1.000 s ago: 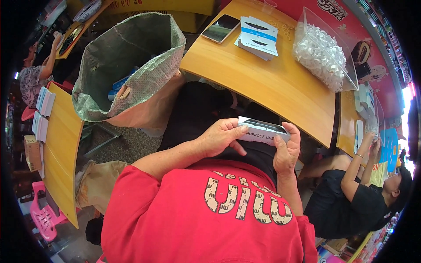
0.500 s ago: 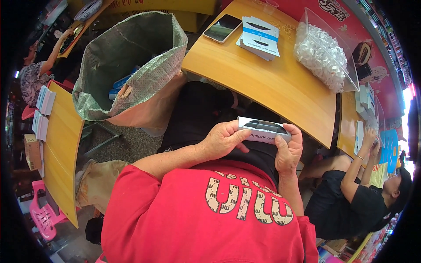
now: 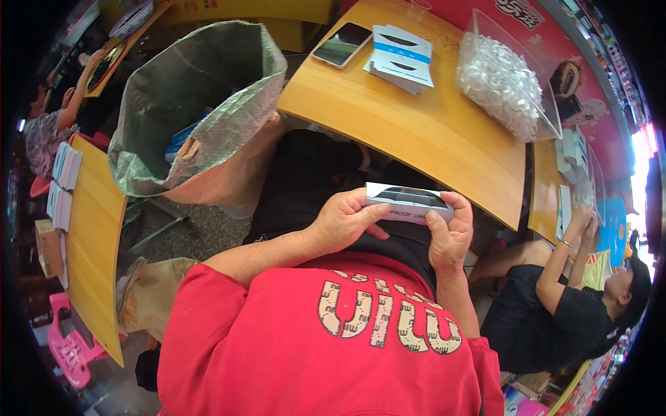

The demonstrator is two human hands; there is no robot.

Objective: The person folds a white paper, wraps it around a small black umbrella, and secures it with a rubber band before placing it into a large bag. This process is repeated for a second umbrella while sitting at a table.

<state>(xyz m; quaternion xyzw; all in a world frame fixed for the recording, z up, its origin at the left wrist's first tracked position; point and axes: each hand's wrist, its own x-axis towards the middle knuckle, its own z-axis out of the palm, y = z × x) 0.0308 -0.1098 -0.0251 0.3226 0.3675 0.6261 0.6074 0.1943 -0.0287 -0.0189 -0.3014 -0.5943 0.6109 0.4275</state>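
Observation:
Between both hands, over my lap, I hold a long narrow white cardboard box (image 3: 406,204) with a dark picture on its upper side. My left hand (image 3: 352,213) grips its left end, thumb along the near face. At the other end, my right hand (image 3: 451,229) has its thumb on the near face and its fingers curled behind. The ends are partly covered by my fingers. Beyond the box, a stack of flat printed white cards with blue bands (image 3: 401,59) lies on the wooden table (image 3: 416,118).
A phone (image 3: 342,44) and a clear bin of white curled strips (image 3: 503,87) are on the table. An open woven sack (image 3: 201,104) holding blue-and-white items stands at left. Another table (image 3: 87,243) is further left. A co-worker (image 3: 555,298) sits at right.
The view has shifted slightly, so the surroundings appear a little further left. The box stays between my hands, tilted a little differently.

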